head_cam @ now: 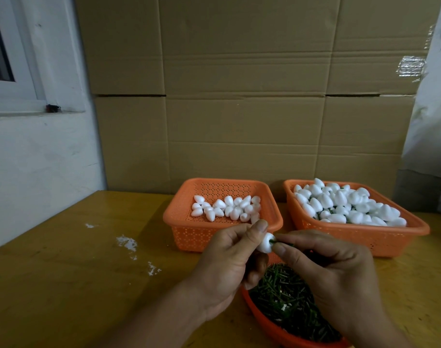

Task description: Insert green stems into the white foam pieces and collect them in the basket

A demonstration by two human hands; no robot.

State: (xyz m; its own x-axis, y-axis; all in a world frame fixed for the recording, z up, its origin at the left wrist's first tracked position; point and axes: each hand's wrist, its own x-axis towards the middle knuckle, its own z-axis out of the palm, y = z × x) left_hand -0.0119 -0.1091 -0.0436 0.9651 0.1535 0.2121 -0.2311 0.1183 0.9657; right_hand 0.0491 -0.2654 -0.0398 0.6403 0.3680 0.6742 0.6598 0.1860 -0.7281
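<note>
My left hand [233,257] pinches a white foam piece [266,243] between thumb and fingers, just in front of the left basket. My right hand [332,275] pinches a green stem [284,244] whose tip meets the foam piece's end. Below both hands an orange tray [262,320] holds a heap of green stems [287,295]. The left orange basket [181,222] holds several plain foam pieces [227,208]. The right orange basket [365,237] is heaped with foam pieces [345,204], some showing green stems.
Everything stands on a yellow-brown wooden table [88,272] with white foam crumbs [127,243] left of centre. Large cardboard boxes [239,96] form a wall right behind the baskets. A white wall and window sill lie to the left.
</note>
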